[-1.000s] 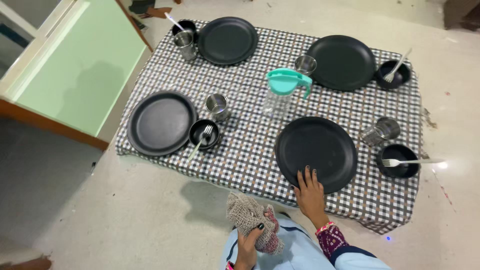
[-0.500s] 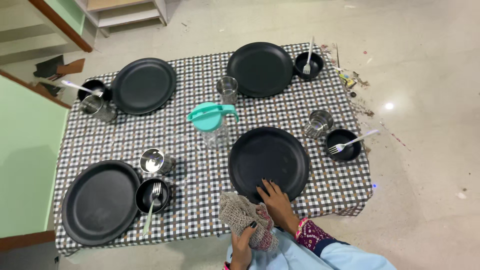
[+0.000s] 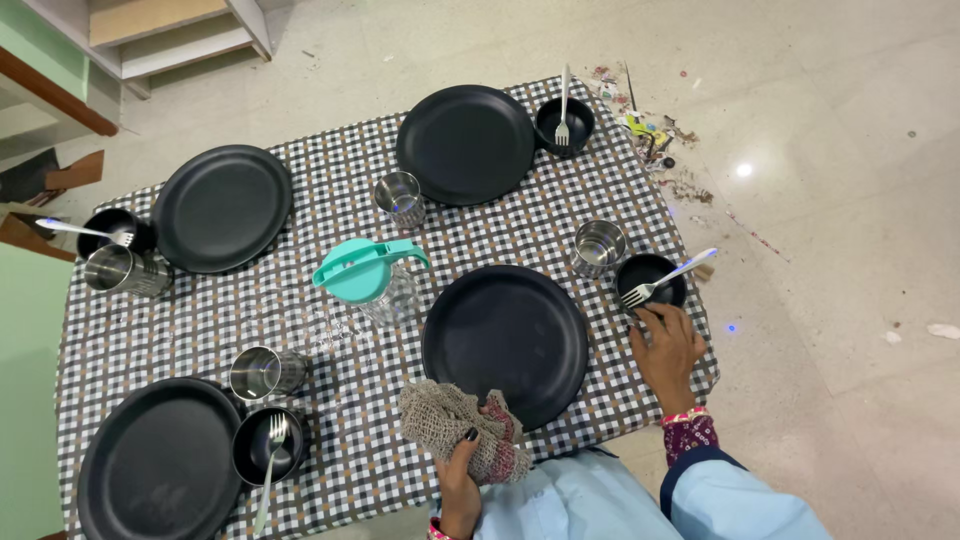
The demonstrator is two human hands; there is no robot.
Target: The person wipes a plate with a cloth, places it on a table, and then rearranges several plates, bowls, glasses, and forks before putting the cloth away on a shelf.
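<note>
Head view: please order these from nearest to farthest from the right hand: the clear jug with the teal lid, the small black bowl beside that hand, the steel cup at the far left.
1. Small black bowl, touching the right hand.
2. Clear jug with teal lid, centre of cloth.
3. Steel cup, far left edge.

- Single view only: the head camera is looking steeply down from above, from the person's near edge of the checked cloth [image 3: 480, 240].
- It is facing forward across the cloth toward the steps [image 3: 170, 35] at the far upper left.
- It is sitting at moderate range: the whole cloth is fitting in frame, with bare floor [image 3: 850, 150] showing to the right.
- The left hand [image 3: 462, 480] and right hand [image 3: 668, 350] are entering from the bottom edge, nearest the lens.
</note>
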